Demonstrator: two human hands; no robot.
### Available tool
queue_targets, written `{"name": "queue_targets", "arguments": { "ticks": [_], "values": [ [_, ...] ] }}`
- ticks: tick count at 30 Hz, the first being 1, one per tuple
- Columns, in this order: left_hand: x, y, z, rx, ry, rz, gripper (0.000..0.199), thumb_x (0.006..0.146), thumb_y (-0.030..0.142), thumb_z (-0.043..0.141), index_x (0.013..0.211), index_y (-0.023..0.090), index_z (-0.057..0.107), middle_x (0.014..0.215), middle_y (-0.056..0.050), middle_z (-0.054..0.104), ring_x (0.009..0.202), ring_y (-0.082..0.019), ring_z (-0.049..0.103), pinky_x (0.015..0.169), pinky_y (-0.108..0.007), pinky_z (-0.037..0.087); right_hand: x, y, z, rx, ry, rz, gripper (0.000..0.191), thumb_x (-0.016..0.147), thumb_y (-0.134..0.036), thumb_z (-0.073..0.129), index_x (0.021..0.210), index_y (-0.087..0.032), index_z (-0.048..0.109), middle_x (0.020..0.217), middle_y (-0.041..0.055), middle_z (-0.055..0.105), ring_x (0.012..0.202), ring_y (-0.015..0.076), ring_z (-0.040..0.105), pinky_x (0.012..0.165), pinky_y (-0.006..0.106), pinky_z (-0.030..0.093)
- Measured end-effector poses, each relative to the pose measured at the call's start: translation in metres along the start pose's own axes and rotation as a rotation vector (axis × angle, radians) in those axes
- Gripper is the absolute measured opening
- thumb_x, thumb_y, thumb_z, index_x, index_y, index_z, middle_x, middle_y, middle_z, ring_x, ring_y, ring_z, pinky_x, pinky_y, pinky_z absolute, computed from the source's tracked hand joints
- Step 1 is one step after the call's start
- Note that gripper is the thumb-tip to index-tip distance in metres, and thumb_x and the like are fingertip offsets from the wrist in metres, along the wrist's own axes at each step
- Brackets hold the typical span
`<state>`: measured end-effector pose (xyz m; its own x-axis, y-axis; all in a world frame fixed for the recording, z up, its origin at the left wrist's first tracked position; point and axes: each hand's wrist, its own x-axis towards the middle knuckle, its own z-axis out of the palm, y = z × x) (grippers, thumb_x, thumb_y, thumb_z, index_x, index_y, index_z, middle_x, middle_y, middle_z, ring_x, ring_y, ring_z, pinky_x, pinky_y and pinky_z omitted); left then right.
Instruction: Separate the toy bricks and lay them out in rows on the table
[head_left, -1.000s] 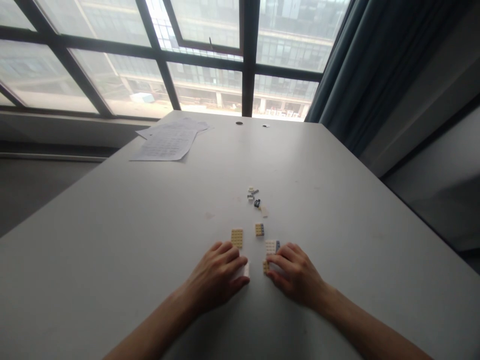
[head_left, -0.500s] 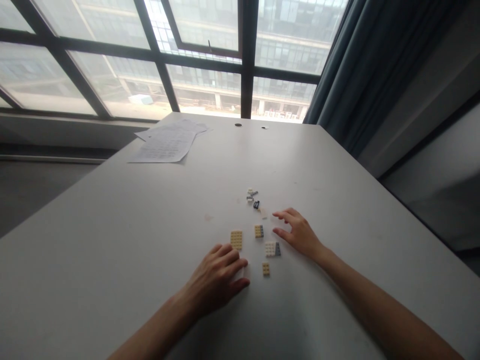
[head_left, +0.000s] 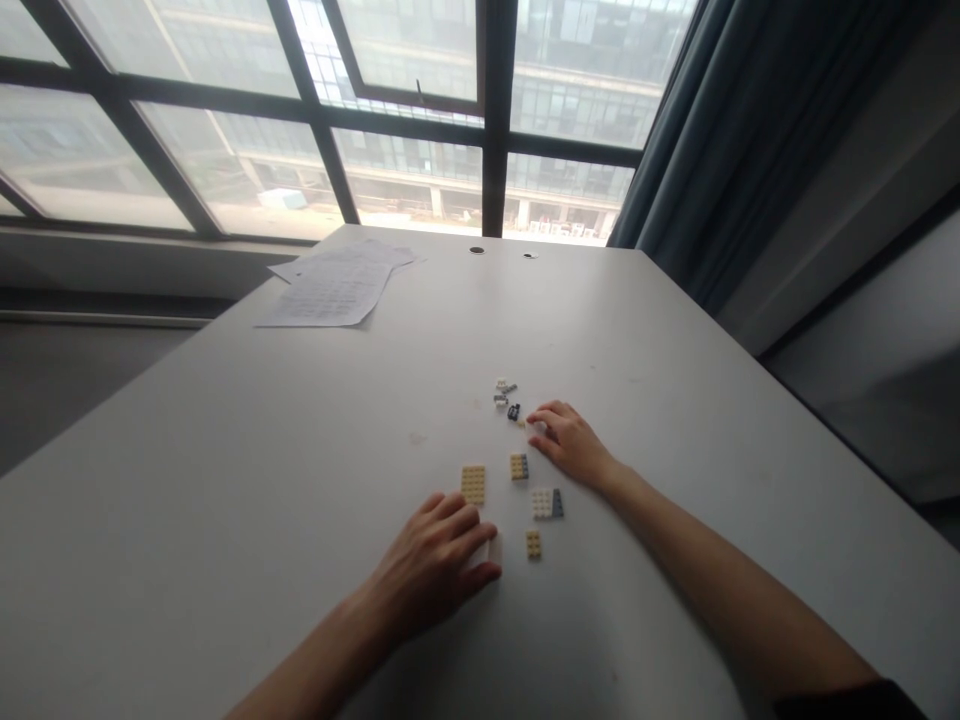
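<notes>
My left hand (head_left: pixel 442 545) rests low over the table, thumb and index finger curled round a pale piece (head_left: pixel 495 550), its shape partly hidden. A tan plate brick (head_left: pixel 473 484) lies just beyond its knuckles. My right hand (head_left: pixel 571 442) is farther off, fingertips closed in a pinch round a pale flat piece (head_left: pixel 539 428), mostly covered by the fingers. Beside those fingertips are a small black part (head_left: pixel 514 411) and a tiny yellow bit (head_left: pixel 520 423). Nearer lie a tan-and-grey brick (head_left: pixel 519 466), a white-and-grey brick (head_left: pixel 547 503) and a small tan brick (head_left: pixel 533 544).
Small white and grey parts (head_left: pixel 501 392) lie beyond the black one. Printed sheets (head_left: pixel 330 285) spread over the far left of the white table (head_left: pixel 262 480). Two cable holes (head_left: pixel 477 250) sit near the back edge, before the windows. A dark curtain (head_left: pixel 675 170) hangs at right.
My right hand has moved left and slightly away, and its fingers have drawn together over the pale flat piece that lay beside the black part. My left hand has stayed nearly still.
</notes>
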<state>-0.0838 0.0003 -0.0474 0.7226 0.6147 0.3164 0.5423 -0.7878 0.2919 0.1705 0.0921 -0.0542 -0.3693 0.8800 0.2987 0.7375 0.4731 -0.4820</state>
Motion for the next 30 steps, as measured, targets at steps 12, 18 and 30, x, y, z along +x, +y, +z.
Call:
{"name": "queue_targets", "arguments": {
  "ticks": [12,18,30],
  "values": [
    [0.014,-0.004,-0.009,0.026,0.149,-0.034,0.021,0.086,0.037,0.061,0.097,0.021,0.063,0.086,-0.005,0.063,0.083,-0.020,0.052,0.079,-0.035,0.041,-0.046,0.007,-0.021,0.041,-0.011,0.017,0.019,0.087,-0.024,0.059,0.105,-0.020,0.062,0.107,0.0082,0.060,0.104,0.0226,0.053,0.095,0.040,0.043],
    [0.060,-0.007,-0.016,0.117,0.082,-0.099,0.024,0.084,0.041,0.062,0.097,0.021,0.065,0.086,-0.004,0.064,0.085,-0.022,0.052,0.078,-0.037,0.039,-0.052,0.003,-0.020,0.038,0.000,0.041,0.019,0.086,-0.025,0.061,0.105,-0.019,0.062,0.108,0.0079,0.060,0.103,0.0222,0.052,0.094,0.039,0.043],
    [0.118,-0.008,0.013,0.196,-0.111,-0.092,0.022,0.080,0.041,0.066,0.089,0.021,0.070,0.094,-0.007,0.064,0.095,-0.025,0.052,0.083,-0.039,0.038,-0.054,0.002,-0.018,-0.008,0.018,0.022,0.022,0.085,-0.030,0.062,0.105,-0.020,0.063,0.106,0.0074,0.062,0.101,0.0229,0.051,0.093,0.040,0.042]
  ]
}}
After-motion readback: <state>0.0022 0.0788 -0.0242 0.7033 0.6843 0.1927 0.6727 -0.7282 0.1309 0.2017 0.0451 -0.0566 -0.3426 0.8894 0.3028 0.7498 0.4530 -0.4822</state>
